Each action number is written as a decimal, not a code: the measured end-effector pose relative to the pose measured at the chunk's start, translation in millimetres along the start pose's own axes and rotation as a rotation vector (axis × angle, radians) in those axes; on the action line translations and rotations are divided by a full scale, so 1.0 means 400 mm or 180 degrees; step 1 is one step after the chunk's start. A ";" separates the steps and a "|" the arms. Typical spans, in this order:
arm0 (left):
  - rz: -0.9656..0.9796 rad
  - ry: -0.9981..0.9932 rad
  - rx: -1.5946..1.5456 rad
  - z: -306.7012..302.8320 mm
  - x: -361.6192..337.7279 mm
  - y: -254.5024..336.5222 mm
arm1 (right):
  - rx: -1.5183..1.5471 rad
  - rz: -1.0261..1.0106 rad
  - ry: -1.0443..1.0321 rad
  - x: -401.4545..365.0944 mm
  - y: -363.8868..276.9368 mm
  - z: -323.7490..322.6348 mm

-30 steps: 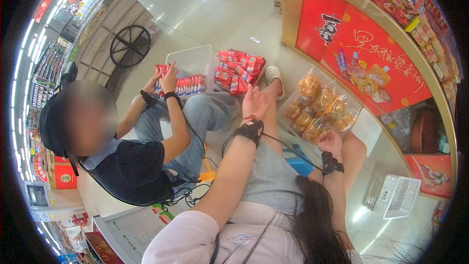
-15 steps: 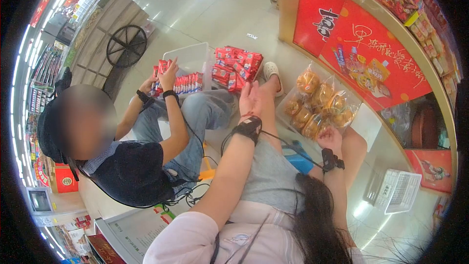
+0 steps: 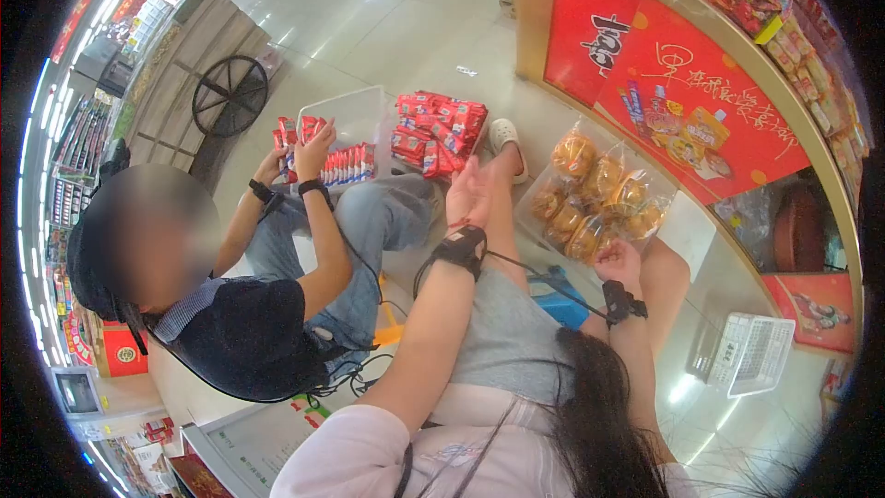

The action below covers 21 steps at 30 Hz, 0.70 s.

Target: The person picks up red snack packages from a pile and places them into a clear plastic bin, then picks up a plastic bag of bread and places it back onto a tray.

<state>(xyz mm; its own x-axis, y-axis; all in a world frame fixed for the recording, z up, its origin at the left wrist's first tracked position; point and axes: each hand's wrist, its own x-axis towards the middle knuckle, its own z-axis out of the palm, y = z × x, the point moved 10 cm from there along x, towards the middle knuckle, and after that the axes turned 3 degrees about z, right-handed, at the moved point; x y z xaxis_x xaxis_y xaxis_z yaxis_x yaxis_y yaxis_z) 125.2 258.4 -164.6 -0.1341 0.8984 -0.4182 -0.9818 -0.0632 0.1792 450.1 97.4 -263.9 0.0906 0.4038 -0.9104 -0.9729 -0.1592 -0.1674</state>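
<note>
At mid-frame, the left hand (image 3: 470,192) reaches upward, palm up and fingers loosely bent, its grip slack and holding nothing visible, near a pile of red packets (image 3: 437,133). Right of centre, the right hand (image 3: 618,260) curls narrowly at the near edge of a clear bin (image 3: 527,221); whether it pinches anything I cannot tell. Both wrists wear black straps.

Pale, glossy floor tiles (image 3: 369,28) spread across the top. A co-worker (image 3: 249,323) sits at left, holding red packets over another clear bin (image 3: 358,103). Red display panels (image 3: 682,101) curve along the upper right, and a white basket (image 3: 753,354) stands at lower right.

Round, golden-brown buns (image 3: 604,180) in clear, shiny wrappers fill the bin right of centre.
</note>
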 end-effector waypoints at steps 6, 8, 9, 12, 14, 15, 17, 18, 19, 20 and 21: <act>-0.0113 0.0313 0.0204 0.006 -0.028 0.001 | 0.0138 0.0032 0.0008 0.002 0.008 0.006; -0.0379 0.0289 0.0274 -0.011 -0.019 -0.018 | 0.0125 -0.0053 0.0022 -0.004 0.006 0.002; -0.0526 0.0269 0.0302 -0.038 0.001 -0.029 | 0.0100 -0.0045 0.0018 -0.007 0.009 0.000; -0.0838 0.0049 -0.0197 -0.069 0.037 -0.056 | 0.0035 -0.0052 -0.0158 0.034 -0.006 -0.007; -0.0605 0.0331 -0.0037 -0.086 0.030 -0.046 | 0.0267 -0.0082 0.0008 -0.033 0.002 -0.005; -0.0675 0.0301 0.0121 -0.077 0.020 -0.050 | 0.0369 -0.0102 0.0042 -0.060 -0.004 0.011; -0.0759 0.0137 0.0371 -0.050 -0.002 -0.058 | -0.0674 -0.0728 -0.0487 -0.054 -0.100 0.012; -0.0411 -0.0629 0.1334 -0.096 0.058 -0.041 | -0.1596 -0.1299 -0.0872 -0.050 -0.171 0.006; -0.0280 -0.0971 0.1834 -0.115 0.082 -0.054 | -0.2309 -0.1770 -0.1129 -0.065 -0.217 0.022; -0.0099 -0.1297 0.2316 -0.131 0.102 -0.066 | -0.2902 -0.2204 -0.1344 -0.082 -0.251 0.035; -0.0215 -0.1219 0.2352 -0.124 0.087 -0.084 | -0.3483 -0.2619 -0.1232 -0.140 -0.260 0.065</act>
<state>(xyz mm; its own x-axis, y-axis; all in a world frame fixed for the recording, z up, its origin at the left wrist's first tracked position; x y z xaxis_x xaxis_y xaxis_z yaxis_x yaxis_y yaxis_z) 146.7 270.3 -229.5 0.1078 0.9841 -0.1412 -0.6270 0.1775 0.7585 540.8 114.5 -185.5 0.3042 0.9098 -0.2822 -0.0038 -0.2951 -0.9555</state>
